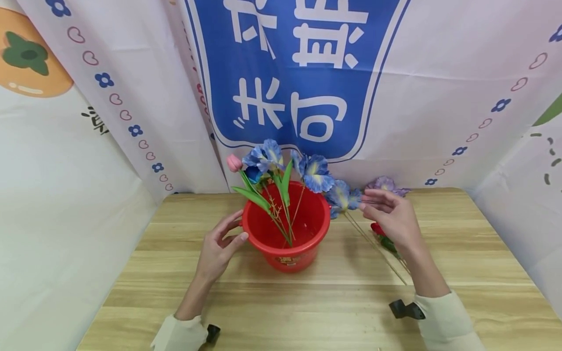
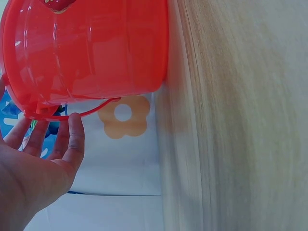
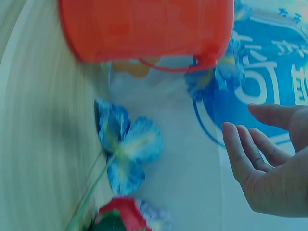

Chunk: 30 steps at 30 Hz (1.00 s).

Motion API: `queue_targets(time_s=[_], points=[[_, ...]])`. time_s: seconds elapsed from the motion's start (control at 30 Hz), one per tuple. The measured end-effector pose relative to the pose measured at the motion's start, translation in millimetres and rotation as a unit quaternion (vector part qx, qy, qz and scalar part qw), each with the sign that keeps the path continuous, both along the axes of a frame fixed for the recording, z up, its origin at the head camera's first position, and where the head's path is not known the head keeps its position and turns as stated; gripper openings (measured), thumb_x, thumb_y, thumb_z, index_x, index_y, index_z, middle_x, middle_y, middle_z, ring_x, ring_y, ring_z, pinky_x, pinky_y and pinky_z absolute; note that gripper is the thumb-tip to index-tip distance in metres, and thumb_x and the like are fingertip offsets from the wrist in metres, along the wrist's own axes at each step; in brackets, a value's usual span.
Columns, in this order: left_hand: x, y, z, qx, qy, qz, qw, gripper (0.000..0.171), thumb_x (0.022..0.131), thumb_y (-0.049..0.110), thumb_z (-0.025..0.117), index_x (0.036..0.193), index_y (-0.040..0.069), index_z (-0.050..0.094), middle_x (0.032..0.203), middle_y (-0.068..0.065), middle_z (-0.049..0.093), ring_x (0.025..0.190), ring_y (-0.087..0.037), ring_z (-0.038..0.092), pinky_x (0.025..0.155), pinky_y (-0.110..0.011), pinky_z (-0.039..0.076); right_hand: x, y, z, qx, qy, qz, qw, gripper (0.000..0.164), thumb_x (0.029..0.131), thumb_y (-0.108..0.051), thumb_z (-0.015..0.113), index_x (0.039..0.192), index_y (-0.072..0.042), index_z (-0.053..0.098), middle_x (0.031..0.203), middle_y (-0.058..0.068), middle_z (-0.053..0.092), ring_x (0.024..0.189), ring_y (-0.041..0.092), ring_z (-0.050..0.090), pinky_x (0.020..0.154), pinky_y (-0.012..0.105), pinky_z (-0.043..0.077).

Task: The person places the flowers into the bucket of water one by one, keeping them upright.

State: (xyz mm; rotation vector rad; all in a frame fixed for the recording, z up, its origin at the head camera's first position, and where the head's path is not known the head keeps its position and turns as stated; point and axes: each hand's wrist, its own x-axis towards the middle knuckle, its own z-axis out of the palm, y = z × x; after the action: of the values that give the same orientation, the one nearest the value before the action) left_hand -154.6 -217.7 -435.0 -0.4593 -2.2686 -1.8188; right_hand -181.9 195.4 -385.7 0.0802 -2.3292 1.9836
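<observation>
A red bucket (image 1: 285, 263) stands on the table, holding a pink tulip (image 1: 234, 163), a dark blue flower (image 1: 253, 174) and two blue irises (image 1: 317, 173). At its left side, my left hand (image 1: 218, 246) touches the bucket around the rim and handle (image 2: 91, 111), fingers fairly straight. My right hand (image 1: 392, 217), empty, is raised to the bucket's right with fingers extended. In the head view its fingertips overlap another blue iris (image 1: 342, 195); the right wrist view shows a gap between hand (image 3: 269, 168) and iris (image 3: 137, 142). That iris lies on the table, stem toward me.
Beside the right forearm lies a red flower (image 1: 376, 228) with green leaves, partly hidden by the hand. A purple flower (image 1: 386, 184) lies at the table's back edge. Printed cloth (image 1: 421, 122) hangs behind the wooden table (image 1: 281, 312), with white cloth along both sides.
</observation>
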Motion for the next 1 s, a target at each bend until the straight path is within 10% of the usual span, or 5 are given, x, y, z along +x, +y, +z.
queue_targets(time_s=[0.63, 1.0], points=[[-1.3, 0.8, 0.5, -0.003, 0.006, -0.005, 1.0000, 0.055, 0.100, 0.001, 0.070, 0.154, 0.009, 0.058, 0.154, -0.016, 0.060, 0.131, -0.005, 0.063, 0.094, -0.023, 0.063, 22.0, 74.0, -29.6, 0.011, -0.034, -0.004, 0.999, 0.029, 0.100, -0.005, 0.074, 0.127, -0.014, 0.069, 0.106, -0.020, 0.076, 0.095, -0.004, 0.074, 0.084, 0.020, 0.064], [0.1, 0.7, -0.2, -0.001, 0.004, -0.002, 1.0000, 0.055, 0.100, 0.000, 0.070, 0.153, 0.007, 0.058, 0.154, -0.018, 0.059, 0.130, -0.004, 0.063, 0.093, -0.022, 0.063, 39.9, 94.5, -56.5, 0.101, -0.113, 0.023, 0.988, 0.064, 0.101, -0.019, 0.076, 0.150, 0.012, 0.050, 0.117, -0.008, 0.079, 0.100, -0.007, 0.072, 0.087, 0.021, 0.064]])
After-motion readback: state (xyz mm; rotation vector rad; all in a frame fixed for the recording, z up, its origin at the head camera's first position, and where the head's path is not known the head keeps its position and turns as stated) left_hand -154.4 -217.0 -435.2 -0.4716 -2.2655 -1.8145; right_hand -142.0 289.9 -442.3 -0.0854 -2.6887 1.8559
